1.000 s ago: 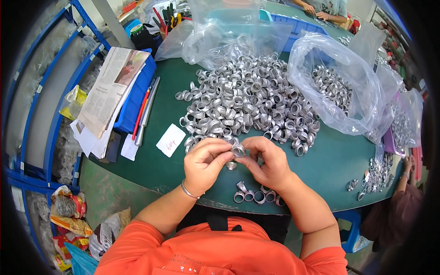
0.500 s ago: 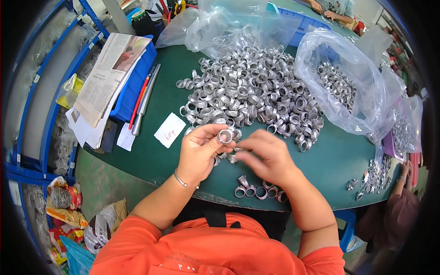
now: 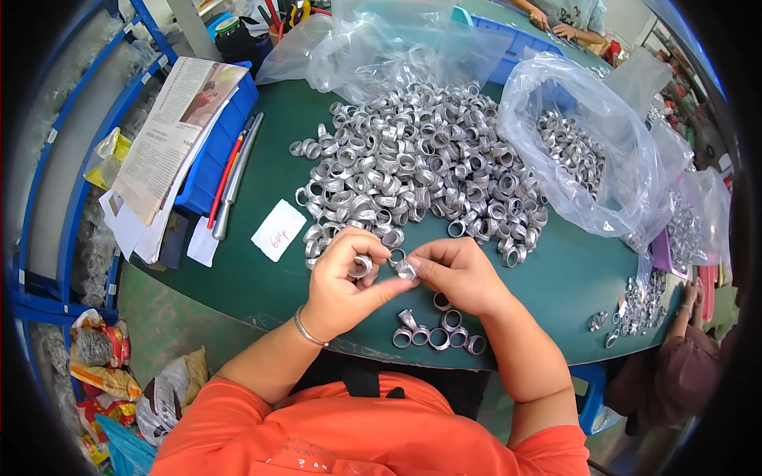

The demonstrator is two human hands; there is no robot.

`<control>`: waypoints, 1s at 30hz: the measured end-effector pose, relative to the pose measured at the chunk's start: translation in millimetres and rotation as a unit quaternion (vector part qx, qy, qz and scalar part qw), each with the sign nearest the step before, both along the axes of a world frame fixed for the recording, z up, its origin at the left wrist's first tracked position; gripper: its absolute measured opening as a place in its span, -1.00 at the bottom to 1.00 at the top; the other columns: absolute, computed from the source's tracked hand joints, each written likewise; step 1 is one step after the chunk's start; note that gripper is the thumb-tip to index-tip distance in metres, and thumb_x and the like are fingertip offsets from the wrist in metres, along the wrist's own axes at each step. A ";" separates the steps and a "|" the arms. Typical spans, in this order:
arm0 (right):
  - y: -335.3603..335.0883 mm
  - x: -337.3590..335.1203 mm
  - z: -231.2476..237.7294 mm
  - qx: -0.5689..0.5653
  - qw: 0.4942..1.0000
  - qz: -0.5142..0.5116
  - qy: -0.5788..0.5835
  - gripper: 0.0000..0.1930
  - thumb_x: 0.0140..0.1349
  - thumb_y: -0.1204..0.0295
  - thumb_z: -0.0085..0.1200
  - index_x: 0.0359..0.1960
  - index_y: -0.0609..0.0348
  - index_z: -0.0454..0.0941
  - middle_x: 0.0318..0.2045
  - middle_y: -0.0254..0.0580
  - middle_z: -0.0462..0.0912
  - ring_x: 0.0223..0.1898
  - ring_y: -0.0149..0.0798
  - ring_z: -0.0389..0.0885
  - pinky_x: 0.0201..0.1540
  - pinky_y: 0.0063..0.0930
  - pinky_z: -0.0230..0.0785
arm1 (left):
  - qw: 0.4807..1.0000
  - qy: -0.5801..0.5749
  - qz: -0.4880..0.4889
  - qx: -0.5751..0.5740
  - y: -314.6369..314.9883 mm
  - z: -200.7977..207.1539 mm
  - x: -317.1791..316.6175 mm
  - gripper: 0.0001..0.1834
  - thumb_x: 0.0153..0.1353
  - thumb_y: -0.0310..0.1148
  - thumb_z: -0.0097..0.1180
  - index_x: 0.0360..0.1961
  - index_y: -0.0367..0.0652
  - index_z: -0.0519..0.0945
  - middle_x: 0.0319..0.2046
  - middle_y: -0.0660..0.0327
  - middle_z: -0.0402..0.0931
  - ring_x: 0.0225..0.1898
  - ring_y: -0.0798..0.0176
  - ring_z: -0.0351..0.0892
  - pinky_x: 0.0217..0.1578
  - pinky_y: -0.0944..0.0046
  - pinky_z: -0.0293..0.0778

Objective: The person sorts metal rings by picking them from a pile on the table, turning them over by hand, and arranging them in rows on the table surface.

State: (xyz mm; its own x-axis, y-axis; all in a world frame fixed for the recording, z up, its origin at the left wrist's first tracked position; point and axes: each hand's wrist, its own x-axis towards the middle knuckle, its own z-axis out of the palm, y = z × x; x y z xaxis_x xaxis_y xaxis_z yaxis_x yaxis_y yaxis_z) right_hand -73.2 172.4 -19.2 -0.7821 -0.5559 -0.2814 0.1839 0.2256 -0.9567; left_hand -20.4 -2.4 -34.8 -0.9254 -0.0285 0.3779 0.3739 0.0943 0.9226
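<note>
My left hand (image 3: 337, 282) has its fingers curled around a silver metal ring (image 3: 361, 266). Close beside it, my right hand (image 3: 460, 274) pinches another ring (image 3: 406, 270) between thumb and fingertips, and the left thumb reaches to that ring too. One more ring (image 3: 397, 256) shows between the two hands; which fingers touch it I cannot tell. Beyond the hands spreads a large heap of similar rings (image 3: 421, 151) on the green table (image 3: 254, 293). Nearer me, by the table's front edge, several rings (image 3: 439, 339) lie in a small group, with a single ring (image 3: 441, 301) just beyond them.
A handwritten paper slip (image 3: 278, 230) lies left of the heap. Further left are a red pencil (image 3: 227, 181), a metal rod (image 3: 238, 176) and a blue bin (image 3: 208, 170) topped with newspaper (image 3: 171, 127). On the right stands an open plastic bag (image 3: 587, 206) of rings. Other people work at the far and right sides.
My right hand has come in to pinch a ring against the left thumb. The left hand has turned and lowered slightly. Another ring now lies beyond the small near group.
</note>
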 end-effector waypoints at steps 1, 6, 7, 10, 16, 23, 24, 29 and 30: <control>0.1 -0.4 1.1 -0.017 1.000 -0.004 -0.025 -0.81 0.16 0.44 0.03 -0.36 0.37 0.55 -0.55 -0.33 0.57 -0.53 -0.56 0.44 -0.49 -0.71 0.28 | 0.999 0.005 0.003 -0.045 0.8 4.8 1.8 -0.63 -0.22 -0.50 0.37 -0.37 -0.21 0.45 -0.37 0.28 0.37 -0.55 0.55 0.28 -0.60 0.57 0.23; 1.2 1.6 -2.4 -0.010 1.000 0.002 0.012 -0.81 0.17 0.42 0.02 -0.37 0.35 0.56 -0.58 -0.35 0.55 -0.58 -0.58 0.39 -0.56 -0.69 0.23 | 0.980 0.098 0.026 -0.169 2.6 0.3 -2.4 -0.60 -0.23 -0.48 0.39 -0.31 -0.21 0.49 -0.32 0.25 0.40 -0.47 0.48 0.40 -0.54 0.52 0.33; 0.7 1.9 -4.3 -0.017 0.999 0.000 0.045 -0.79 0.18 0.38 0.01 -0.37 0.32 0.56 -0.60 -0.38 0.54 -0.63 -0.61 0.34 -0.61 -0.66 0.20 | 0.987 0.073 0.021 -0.145 1.6 -0.7 -2.2 -0.63 -0.21 -0.48 0.37 -0.32 -0.21 0.50 -0.31 0.24 0.41 -0.44 0.46 0.42 -0.51 0.50 0.35; -0.9 0.0 -1.4 -0.008 0.994 -0.024 0.108 -0.83 0.17 0.41 0.03 -0.37 0.28 0.57 -0.61 -0.35 0.54 -0.64 -0.56 0.38 -0.58 -0.63 0.24 | 0.993 -0.069 -0.039 0.091 2.2 -1.8 -1.3 -0.72 0.00 -0.54 0.21 -0.23 -0.26 0.46 -0.34 0.22 0.45 -0.45 0.48 0.41 -0.52 0.51 0.34; -2.1 1.0 -11.6 0.160 0.891 0.059 0.422 -0.78 -0.07 0.60 0.06 -0.34 0.07 0.56 -0.44 -0.19 0.44 -0.33 -0.13 0.48 -0.35 -0.35 0.36 | 0.850 -0.221 -0.152 0.454 -16.1 1.8 -6.2 -0.75 0.28 -0.36 -0.14 -0.08 -0.26 0.40 -0.35 0.12 0.48 -0.55 0.48 0.32 -0.58 0.54 0.21; -1.4 1.6 -10.7 0.129 0.902 0.054 0.409 -0.85 -0.05 0.59 0.12 -0.39 0.17 0.48 -0.41 -0.20 0.42 -0.34 -0.17 0.45 -0.34 -0.39 0.33 | 0.833 -0.243 -0.182 0.462 -18.0 -1.1 -6.4 -0.70 0.30 -0.27 -0.19 -0.09 -0.28 0.40 -0.37 0.04 0.50 -0.57 0.44 0.34 -0.62 0.51 0.24; -1.2 0.6 -10.0 0.089 0.924 0.043 0.369 -0.85 -0.04 0.60 0.13 -0.40 0.20 0.46 -0.42 -0.23 0.41 -0.38 -0.22 0.43 -0.35 -0.45 0.32 | 0.835 -0.247 -0.181 0.456 -18.9 -2.3 -6.2 -0.68 0.30 -0.25 -0.18 -0.09 -0.28 0.38 -0.36 0.00 0.50 -0.59 0.44 0.33 -0.65 0.52 0.24; 0.7 -2.2 -11.3 0.056 0.978 -0.024 0.199 -0.87 0.07 0.51 0.12 -0.40 0.21 0.41 -0.51 -0.26 0.43 -0.52 -0.35 0.41 -0.44 -0.54 0.29 | 0.835 -0.255 -0.193 0.448 -18.2 -1.6 -6.8 -0.67 0.31 -0.25 -0.23 -0.09 -0.30 0.38 -0.37 -0.05 0.50 -0.62 0.38 0.36 -0.71 0.50 0.24; 0.8 -3.5 -14.0 0.028 0.970 -0.035 0.239 -0.86 0.06 0.51 0.13 -0.40 0.21 0.40 -0.53 -0.28 0.43 -0.55 -0.41 0.38 -0.48 -0.57 0.27 | 0.836 -0.258 -0.176 0.451 -16.7 2.8 -5.8 -0.69 0.31 -0.26 -0.23 -0.13 -0.29 0.38 -0.38 -0.05 0.49 -0.63 0.37 0.38 -0.73 0.51 0.23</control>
State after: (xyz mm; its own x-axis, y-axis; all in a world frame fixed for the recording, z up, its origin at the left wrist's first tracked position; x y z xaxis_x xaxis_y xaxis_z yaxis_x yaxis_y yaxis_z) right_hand -76.8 173.2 -33.3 -0.8657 -0.4915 0.0950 -0.2615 0.2821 -0.9230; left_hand -26.2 -19.1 -32.0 -0.9696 0.2219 -0.1033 -0.2383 -0.7590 0.6060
